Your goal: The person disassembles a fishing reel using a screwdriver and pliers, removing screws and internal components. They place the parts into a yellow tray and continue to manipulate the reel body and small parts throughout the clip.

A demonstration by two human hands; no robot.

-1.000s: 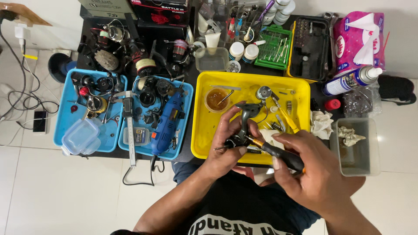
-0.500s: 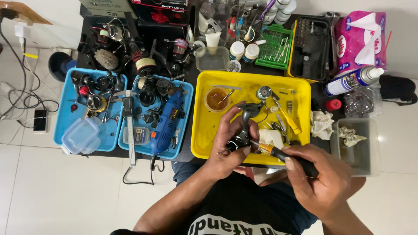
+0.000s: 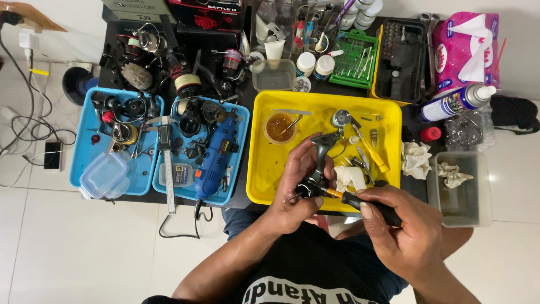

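My left hand grips a dark grey fishing reel body over the near edge of the yellow tray. My right hand holds a screwdriver with a black handle and orange collar. Its tip touches the lower part of the reel body. In the tray lie a small cup of amber liquid, a round metal part, a yellow-handled tool, a white cloth and small screws.
Two blue trays hold reel parts, a blue rotary tool, a caliper and a clear box. Behind stand bottles, a green tool rack and a black case. A spray can, tissue pack and grey bin sit right.
My right hand has drawn back toward the right and lower, holding the screwdriver more level with its tip still at the reel. My left hand keeps the reel body almost still.
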